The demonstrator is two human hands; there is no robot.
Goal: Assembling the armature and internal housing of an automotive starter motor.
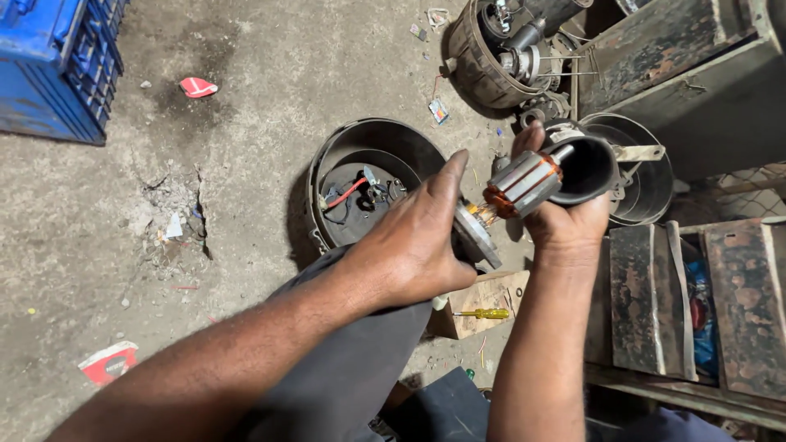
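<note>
My left hand grips the flat metal end plate of a motor armature, a steel core with copper windings. The armature's far end enters a dark cylindrical motor housing. My right hand cups that housing from below, thumb up along its far side. Both hands hold the parts in the air above the concrete floor, over my knee.
A round black drum with red wiring sits on the floor under my hands. A second drum of motor parts lies beyond. A metal pot, rusty crates, a yellow screwdriver on a wood block, and a blue crate surround me.
</note>
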